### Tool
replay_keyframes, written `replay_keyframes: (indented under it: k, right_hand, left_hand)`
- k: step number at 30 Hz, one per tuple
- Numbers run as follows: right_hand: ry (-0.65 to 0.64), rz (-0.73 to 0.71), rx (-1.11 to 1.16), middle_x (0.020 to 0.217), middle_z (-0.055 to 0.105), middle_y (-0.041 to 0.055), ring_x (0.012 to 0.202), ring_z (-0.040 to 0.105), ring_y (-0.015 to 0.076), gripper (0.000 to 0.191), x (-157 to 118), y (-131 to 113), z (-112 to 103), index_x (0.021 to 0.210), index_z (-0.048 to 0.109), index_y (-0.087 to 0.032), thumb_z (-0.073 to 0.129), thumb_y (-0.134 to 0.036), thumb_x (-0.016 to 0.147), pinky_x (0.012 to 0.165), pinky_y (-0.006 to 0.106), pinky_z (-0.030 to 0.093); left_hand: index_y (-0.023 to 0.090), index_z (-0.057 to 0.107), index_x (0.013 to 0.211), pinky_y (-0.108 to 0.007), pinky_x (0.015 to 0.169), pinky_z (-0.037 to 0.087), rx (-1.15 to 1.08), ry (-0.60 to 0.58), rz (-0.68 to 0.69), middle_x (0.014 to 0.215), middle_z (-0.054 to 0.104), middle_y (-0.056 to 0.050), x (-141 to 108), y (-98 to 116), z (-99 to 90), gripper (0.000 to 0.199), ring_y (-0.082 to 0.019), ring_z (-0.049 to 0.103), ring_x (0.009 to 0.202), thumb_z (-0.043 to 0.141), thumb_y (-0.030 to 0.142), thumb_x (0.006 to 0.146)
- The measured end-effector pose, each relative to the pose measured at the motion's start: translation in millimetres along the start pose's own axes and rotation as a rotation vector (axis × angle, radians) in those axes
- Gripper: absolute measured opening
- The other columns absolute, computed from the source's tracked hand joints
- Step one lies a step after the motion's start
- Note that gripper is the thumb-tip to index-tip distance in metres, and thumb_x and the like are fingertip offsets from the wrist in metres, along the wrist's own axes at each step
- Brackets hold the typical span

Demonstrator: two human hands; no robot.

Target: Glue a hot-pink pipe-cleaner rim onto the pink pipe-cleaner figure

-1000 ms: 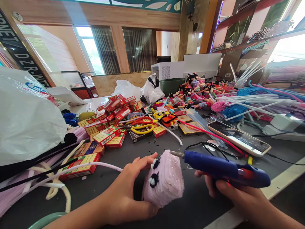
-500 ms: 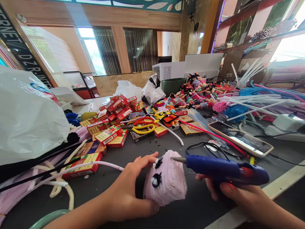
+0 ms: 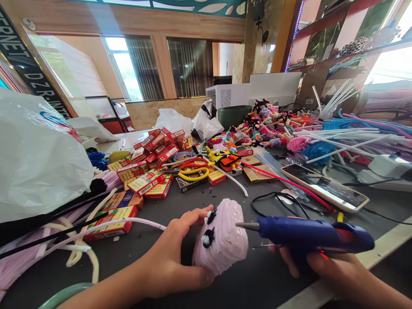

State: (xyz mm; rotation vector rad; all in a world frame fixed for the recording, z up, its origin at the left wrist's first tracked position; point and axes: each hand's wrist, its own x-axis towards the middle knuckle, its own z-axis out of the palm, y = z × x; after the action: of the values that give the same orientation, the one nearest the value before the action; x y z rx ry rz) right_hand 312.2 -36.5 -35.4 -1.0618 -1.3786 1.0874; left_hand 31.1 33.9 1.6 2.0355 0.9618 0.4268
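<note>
A block wrapped in pale pink fuzzy strips (image 3: 227, 240) is held in my left hand (image 3: 172, 257), thumb below and fingers at its upper left edge. Two black-and-white eye-like pieces sit on its left face. My right hand (image 3: 328, 266) grips a dark blue glue gun (image 3: 302, 231) with a small red light. The metal nozzle points left, its tip at the block's right-hand face; whether it touches is hard to tell. My right fingers are partly hidden behind the gun.
Red and yellow small boxes (image 3: 154, 182), yellow-handled scissors (image 3: 195, 174) and a phone (image 3: 325, 186) lie beyond my hands. A white plastic bag (image 3: 41, 159) and pink strips are left; dolls (image 3: 264, 124) and fuzzy stems are back right.
The glue gun has shifted slightly right, its nozzle moving from the block's top edge to its right-hand face. The block has turned a little in my left hand.
</note>
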Motion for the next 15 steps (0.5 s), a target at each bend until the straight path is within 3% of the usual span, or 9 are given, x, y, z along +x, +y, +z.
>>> replay_keyframes:
  k: [2, 5, 11, 15]
  right_hand:
    - [-0.022, -0.01, 0.036, 0.054, 0.063, 0.0018, 0.062, 0.064, 0.0242, 0.041, 0, -1, 0, 0.076, 0.073, -0.025, 0.069, -0.066, 0.071, 0.062, 0.036, 0.054]
    - [-0.109, -0.097, -0.093, 0.059, 0.064, 0.0049, 0.065, 0.065, 0.0246, 0.046, 3, 3, -6, 0.068, 0.072, -0.023, 0.06, -0.065, 0.08, 0.066, 0.038, 0.056]
    - [-0.094, -0.042, -0.09, 0.077, 0.07, 0.0048, 0.06, 0.062, 0.0188, 0.039, 3, 13, -16, 0.094, 0.075, -0.025, 0.06, -0.059, 0.085, 0.071, 0.037, 0.056]
    - [-0.078, -0.016, -0.101, 0.075, 0.069, 0.0058, 0.059, 0.062, 0.0201, 0.042, 2, 11, -14, 0.083, 0.075, -0.022, 0.061, -0.062, 0.082, 0.069, 0.038, 0.056]
  left_hand:
    - [0.024, 0.045, 0.14, -0.052, 0.114, 0.029, -0.027, -0.01, 0.0, 0.149, 0.044, -0.007, -1, 3, -0.6, 0.087, -0.04, 0.039, 0.134, 0.076, 0.039, 0.06]
    - [0.024, 0.043, 0.141, -0.05, 0.115, 0.028, -0.036, 0.004, -0.023, 0.147, 0.046, -0.006, -4, 6, -0.5, 0.089, -0.038, 0.041, 0.132, 0.077, 0.04, 0.061]
    - [0.027, 0.042, 0.142, -0.047, 0.115, 0.029, -0.056, 0.009, -0.018, 0.144, 0.048, -0.004, -6, 10, 1.5, 0.092, -0.037, 0.041, 0.131, 0.08, 0.041, 0.06]
    - [0.027, 0.043, 0.141, -0.047, 0.114, 0.029, -0.065, 0.011, -0.016, 0.143, 0.049, -0.005, -7, 13, 3.2, 0.091, -0.037, 0.043, 0.13, 0.081, 0.041, 0.059]
